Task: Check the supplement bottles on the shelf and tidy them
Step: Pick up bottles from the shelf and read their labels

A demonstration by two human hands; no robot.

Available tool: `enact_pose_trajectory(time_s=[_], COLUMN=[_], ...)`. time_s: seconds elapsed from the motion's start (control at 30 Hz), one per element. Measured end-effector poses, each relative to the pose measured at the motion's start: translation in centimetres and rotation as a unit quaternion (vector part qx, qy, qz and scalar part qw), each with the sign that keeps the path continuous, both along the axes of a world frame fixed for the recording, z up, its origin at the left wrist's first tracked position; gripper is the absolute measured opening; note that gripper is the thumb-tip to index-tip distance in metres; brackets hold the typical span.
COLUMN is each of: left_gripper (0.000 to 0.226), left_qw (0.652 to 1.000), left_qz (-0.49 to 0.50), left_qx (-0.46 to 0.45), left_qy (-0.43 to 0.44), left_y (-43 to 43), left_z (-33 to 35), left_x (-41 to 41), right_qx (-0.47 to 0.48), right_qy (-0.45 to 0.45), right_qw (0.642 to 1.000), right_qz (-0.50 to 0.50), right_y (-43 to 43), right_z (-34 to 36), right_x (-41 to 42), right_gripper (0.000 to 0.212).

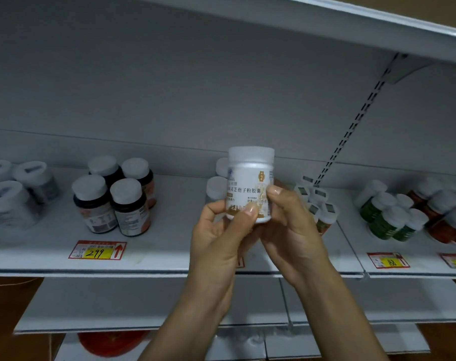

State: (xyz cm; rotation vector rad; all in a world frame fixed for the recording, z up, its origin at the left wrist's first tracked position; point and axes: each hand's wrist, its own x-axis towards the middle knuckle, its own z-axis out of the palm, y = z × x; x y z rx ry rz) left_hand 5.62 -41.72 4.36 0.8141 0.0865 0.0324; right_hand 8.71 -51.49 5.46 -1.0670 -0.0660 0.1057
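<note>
Gripping white bottle (250, 183) upright above shelf (169, 259): left hand (221, 238) and right hand (292, 227) both pinch its base.

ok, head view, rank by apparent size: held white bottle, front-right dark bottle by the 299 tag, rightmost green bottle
1. white bottle, though nearest the camera, so real size unsure
2. dark bottle
3. green bottle

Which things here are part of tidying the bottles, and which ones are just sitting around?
For the job: white bottle, held by the left hand and right hand; dark bottles; green bottles; reddish bottles; shelf.

Just there: 299 price tag; 168 price tag; shelf bracket; red object below.
</note>
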Motion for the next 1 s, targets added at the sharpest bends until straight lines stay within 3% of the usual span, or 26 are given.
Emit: enact_pose_trajectory(time_s=[0.1,0.17,0.33,0.47,0.53,0.87,1.0], left_gripper=[0.046,0.043,0.051,0.050,0.048,0.037,0.026], left_qw=[0.984,0.962,0.900,0.832,0.816,0.835,0.879], left_qz=[0.132,0.196,0.254,0.260,0.261,0.262,0.250], left_qx=[0.118,0.179,0.323,0.445,0.465,0.402,0.321], left_qy=[-0.029,-0.066,-0.145,-0.206,-0.222,-0.269,-0.248], left_y=[0.1,0.4,0.5,0.0,-0.3,-0.9,-0.4], left_z=[-0.1,-0.5,-1.6,-2.3,-2.5,-2.3,-1.8], left_x=[0.3,0.7,1.4,0.6,0.3,-0.4,-0.3], right_qx=[-0.083,-0.118,-0.092,-0.061,-0.060,-0.016,0.073], right_qy=[-0.033,-0.069,-0.112,-0.095,-0.084,-0.003,0.053], right_qw=[0.987,0.979,0.984,0.990,0.990,0.996,0.995], right_qz=[-0.131,-0.150,-0.102,-0.090,-0.097,-0.089,-0.037], right_y=[0.2,0.8,2.4,2.3,2.2,1.2,0.7], right_z=[-0.3,-0.1,0.2,0.2,0.3,-0.2,0.0], right_x=[-0.6,-1.4,-2.5,-1.9,-1.7,-0.6,-0.2], right_gripper=[0.026,0.015,0.045,0.059,0.062,0.041,0.041])
